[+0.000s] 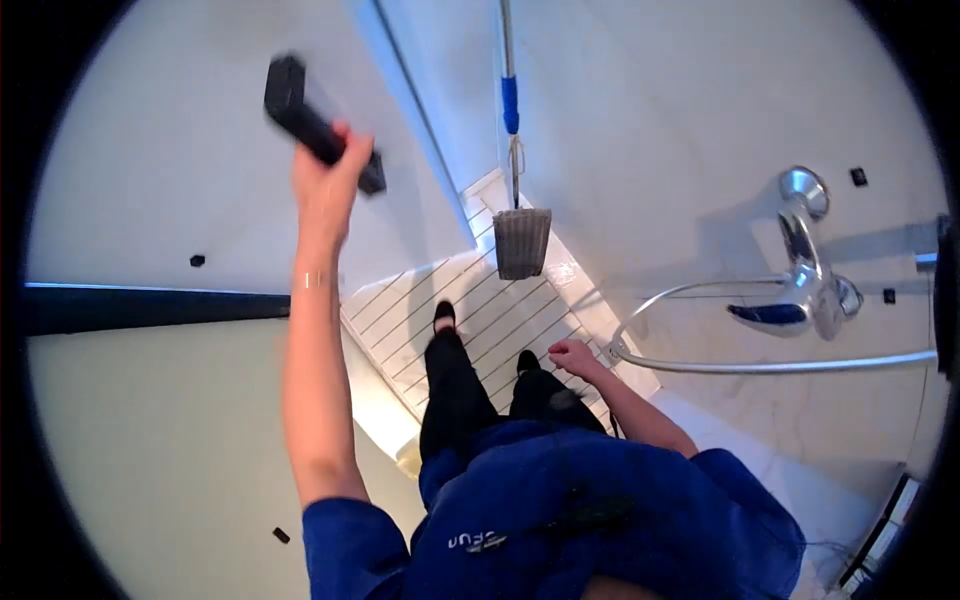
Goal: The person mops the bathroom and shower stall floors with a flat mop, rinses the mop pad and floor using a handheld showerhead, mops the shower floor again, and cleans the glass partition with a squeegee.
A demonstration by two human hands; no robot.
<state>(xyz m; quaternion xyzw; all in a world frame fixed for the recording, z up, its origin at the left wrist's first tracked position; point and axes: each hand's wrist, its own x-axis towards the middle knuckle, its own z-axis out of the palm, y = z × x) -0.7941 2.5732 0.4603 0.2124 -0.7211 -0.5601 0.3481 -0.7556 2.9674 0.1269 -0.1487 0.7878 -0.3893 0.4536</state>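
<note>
My left hand (333, 175) is raised in front of the pale wall panel at the left. Its fingers are wrapped round the bar of a black tool (303, 113), which has a thick block at its upper end and a smaller end piece below; motion blurs it, and its exact kind is unclear. Low at my right side, my right hand (573, 358) is curled closed, and nothing shows in it. A shower hose (740, 366) runs from near that hand towards the right wall.
On the right wall sits a chrome shower mixer tap (815, 270). A long pole with a blue grip (511, 105) ends at a grey ribbed, bucket-shaped head (522, 243) in the corner. My feet stand on a slatted white floor (480, 310). A dark rail (160, 313) crosses the left side.
</note>
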